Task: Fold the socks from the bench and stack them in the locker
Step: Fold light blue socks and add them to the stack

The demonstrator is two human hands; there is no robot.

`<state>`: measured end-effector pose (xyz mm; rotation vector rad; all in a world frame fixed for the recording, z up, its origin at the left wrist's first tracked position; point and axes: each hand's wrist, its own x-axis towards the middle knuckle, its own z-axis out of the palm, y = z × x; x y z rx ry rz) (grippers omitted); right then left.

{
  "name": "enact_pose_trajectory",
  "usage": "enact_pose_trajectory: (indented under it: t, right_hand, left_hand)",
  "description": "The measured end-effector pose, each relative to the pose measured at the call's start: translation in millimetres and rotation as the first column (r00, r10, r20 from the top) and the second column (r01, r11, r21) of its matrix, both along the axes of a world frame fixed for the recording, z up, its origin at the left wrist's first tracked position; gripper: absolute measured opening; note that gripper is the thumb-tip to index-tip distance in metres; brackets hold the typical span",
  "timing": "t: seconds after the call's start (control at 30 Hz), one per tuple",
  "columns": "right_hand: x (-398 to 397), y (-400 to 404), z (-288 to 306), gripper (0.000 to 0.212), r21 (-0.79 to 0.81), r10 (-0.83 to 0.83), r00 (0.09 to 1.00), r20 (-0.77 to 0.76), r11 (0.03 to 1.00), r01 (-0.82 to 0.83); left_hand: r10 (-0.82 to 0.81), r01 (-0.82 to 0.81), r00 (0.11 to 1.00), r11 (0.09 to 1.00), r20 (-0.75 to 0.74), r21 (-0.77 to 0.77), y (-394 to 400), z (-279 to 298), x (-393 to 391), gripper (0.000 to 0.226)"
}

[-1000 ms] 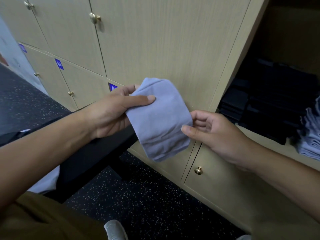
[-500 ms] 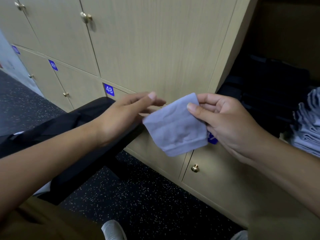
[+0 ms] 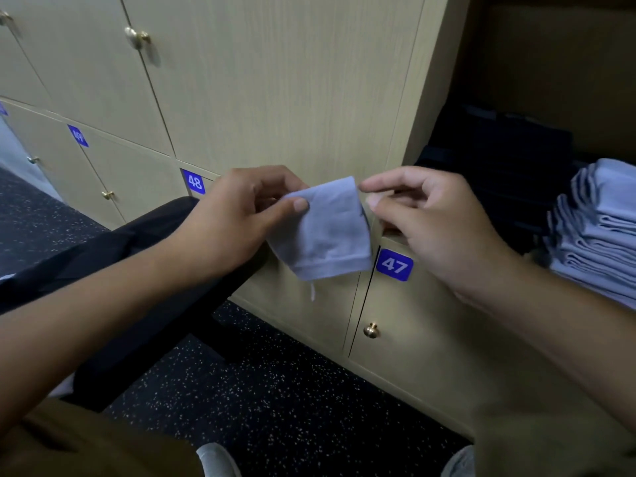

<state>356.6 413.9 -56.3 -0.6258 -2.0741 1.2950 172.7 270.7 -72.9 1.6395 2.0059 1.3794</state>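
My left hand [image 3: 227, 218] pinches the folded, pale lavender-blue fabric sock [image 3: 327, 232] at its upper left corner, in mid-air before the beige wooden locker doors [image 3: 275, 98]. My right hand [image 3: 423, 222] hovers just beside its right edge, fingers curled but apparently gripping nothing. Risk: held by one corner, the fold could fall open before reaching the stack of folded pale-blue socks [image 3: 599, 228] in the open locker.

Dim, even indoor light; soft focus, wide-angle bowing at edges.
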Motion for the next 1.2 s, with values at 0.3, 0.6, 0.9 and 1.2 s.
enact_pose_trajectory:
  t: [0.3, 0.6, 0.9, 1.2]
  right_hand:
    - [8, 1, 6, 0.023, 0.087, 0.041, 0.999, 0.022, 0.995, -0.042]
    - [24, -1, 6, 0.042, -0.088, 0.190, 0.981, 0.041, 0.979, -0.186]
    - [66, 28, 36, 0.021, -0.170, -0.181, 0.974, -0.133, 0.973, 0.158]
    - [111, 61, 58, 0.020, -0.222, -0.379, 0.904, -0.197, 0.916, 0.335]
  left_hand:
    - [-0.103, 0.103, 0.995, 0.994, 0.008, -0.033, 3, 12, -3, 0.015]
    - [0.043, -0.042, 0.999, 0.997, -0.019, 0.065, 30, 20, 25, 0.009]
    - [-0.171, 0.139, 0.789, 0.985, 0.591, 0.099, 63, 36, 77, 0.033]
    - [-0.187, 0.145, 0.788, 0.982, 0.586, 0.119, 112, 49, 128, 0.017]
